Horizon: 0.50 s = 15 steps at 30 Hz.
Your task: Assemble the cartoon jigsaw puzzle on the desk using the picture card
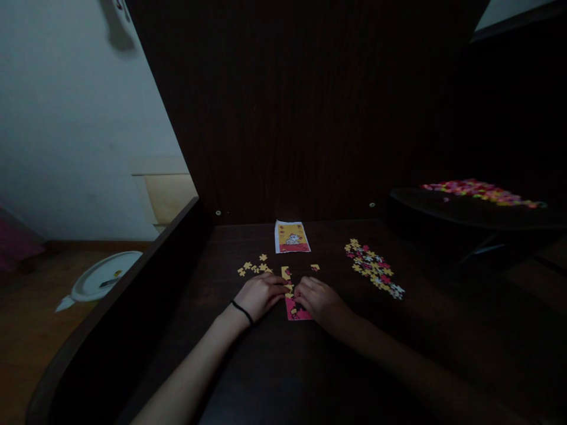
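A partly joined jigsaw puzzle [291,309] lies flat on the dark tabletop, with a yellow strip up its left side and a pink strip along its bottom. My left hand [261,292], a black band at its wrist, rests at the puzzle's left edge. Its fingers are stretched out and touch the yellow pieces. From the other side, my right hand [322,300] bends over the puzzle with its fingertips drawn together. Whatever lies between those fingertips is hidden. Just beyond the right hand is a loose yellow-and-pink jigsaw piece [315,267].
Behind the puzzle lies a picture card [293,237] of a white animal on yellow and pink. Loose yellow pieces [248,265] are at left, a mixed pile [372,265] at right. A raised side panel [133,283] bounds the left. Colourful small items [482,192] sit on a dark surface far right.
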Tool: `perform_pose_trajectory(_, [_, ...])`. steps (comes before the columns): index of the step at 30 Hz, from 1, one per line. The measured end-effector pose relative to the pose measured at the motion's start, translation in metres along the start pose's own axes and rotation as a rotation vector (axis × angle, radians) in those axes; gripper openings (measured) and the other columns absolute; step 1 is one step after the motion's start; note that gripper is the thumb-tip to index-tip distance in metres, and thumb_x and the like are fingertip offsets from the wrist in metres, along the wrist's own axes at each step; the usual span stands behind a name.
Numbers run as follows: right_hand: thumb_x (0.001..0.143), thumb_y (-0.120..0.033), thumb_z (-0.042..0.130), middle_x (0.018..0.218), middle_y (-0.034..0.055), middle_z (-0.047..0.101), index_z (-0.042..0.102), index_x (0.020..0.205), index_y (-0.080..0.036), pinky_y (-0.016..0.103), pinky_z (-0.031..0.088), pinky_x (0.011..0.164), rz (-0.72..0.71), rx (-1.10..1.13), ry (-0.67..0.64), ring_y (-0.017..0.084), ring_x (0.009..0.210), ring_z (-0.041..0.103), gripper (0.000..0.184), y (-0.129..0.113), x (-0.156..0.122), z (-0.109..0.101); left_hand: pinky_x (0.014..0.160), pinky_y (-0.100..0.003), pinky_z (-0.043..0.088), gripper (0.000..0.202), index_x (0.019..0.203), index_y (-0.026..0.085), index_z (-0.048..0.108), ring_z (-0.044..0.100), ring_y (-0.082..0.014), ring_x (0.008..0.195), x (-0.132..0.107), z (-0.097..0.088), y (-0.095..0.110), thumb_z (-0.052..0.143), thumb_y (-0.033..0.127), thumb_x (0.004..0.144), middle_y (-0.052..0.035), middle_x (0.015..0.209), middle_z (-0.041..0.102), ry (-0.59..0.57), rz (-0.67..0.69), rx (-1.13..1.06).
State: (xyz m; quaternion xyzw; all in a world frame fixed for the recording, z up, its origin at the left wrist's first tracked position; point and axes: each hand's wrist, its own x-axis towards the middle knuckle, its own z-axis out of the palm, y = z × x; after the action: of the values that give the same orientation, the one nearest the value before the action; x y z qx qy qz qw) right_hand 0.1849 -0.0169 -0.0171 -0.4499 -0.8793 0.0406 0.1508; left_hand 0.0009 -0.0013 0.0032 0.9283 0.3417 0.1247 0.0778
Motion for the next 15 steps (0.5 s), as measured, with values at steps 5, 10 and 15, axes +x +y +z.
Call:
perform_pose_trajectory(5, [0.083,-0.013,0.041,0.076,0.0061,0.055,0.055,0.076,-0.014,0.029,0.041,0.068,-0.021,-0.091,0.024,0.017,0.072,0.049,0.016,-0.0034,-0.0004,0.0053,0.080,-0.027,0.043,0.022,0.096,0.022,0.063,0.053,-0.0160,0.092,0.0006,-0.0010,0.0012,0.044,0.020,0.085,-0.0026,0.103,0.061,-0.002,-0.013,0.001])
perform_pose_trajectory(10, [0.084,-0.013,0.040,0.076,0.0070,0.055,0.055,0.078,-0.013,0.030,0.041,0.070,-0.027,-0.121,0.014,0.018,0.073,0.049,0.017,-0.0024,0.0006,0.0103,0.080,-0.028,0.043,0.021,0.097,0.021,0.062,0.053,-0.0164,0.093,0.0006,0.0019,-0.0013,0.045,0.021,0.084,-0.0023,0.104,0.061,0.003,-0.005,0.010])
perform_pose_trajectory(15, [0.084,-0.013,0.041,0.077,0.0074,0.055,0.056,0.079,-0.012,0.030,0.042,0.070,-0.015,-0.098,-0.009,0.018,0.075,0.049,0.015,-0.0021,0.0016,0.0096,0.080,-0.027,0.043,0.021,0.097,0.020,0.062,0.053,-0.0160,0.092,0.0001,0.0021,-0.0021,0.045,0.020,0.084,-0.0020,0.104,0.061,0.018,0.005,0.008])
